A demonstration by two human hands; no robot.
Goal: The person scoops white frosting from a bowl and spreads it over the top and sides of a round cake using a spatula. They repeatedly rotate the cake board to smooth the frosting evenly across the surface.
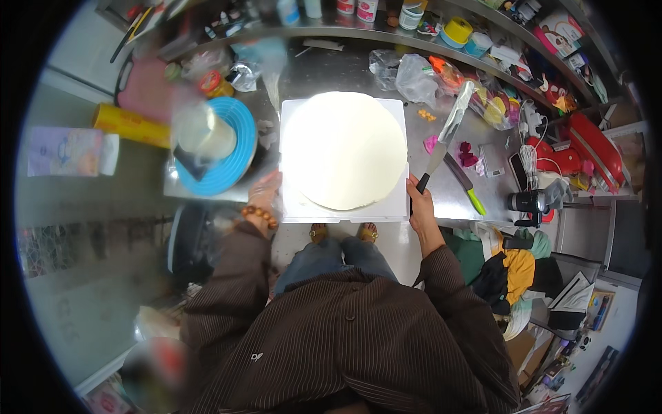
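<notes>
A round, smooth cake [346, 150] coated in white cream sits on a square white board [292, 212], in front of my body at the table's near edge. My left hand [265, 194], blurred and wearing a wooden bead bracelet [260, 215], grips the board's left edge. On the opposite edge is my right hand [424, 212], which also holds the black handle of an icing spatula [438, 150]. The spatula's blade points away from me to the right and is smeared with cream.
A blue cake turntable [245, 145] carrying a blurred pale container [214, 132] stands at left. On the steel table [331, 67] to the right lie a knife with a green handle [468, 189], a small scale [491, 160] and a camera [527, 202]. Plastic bags [416, 77] lie below the loaded shelf [331, 28].
</notes>
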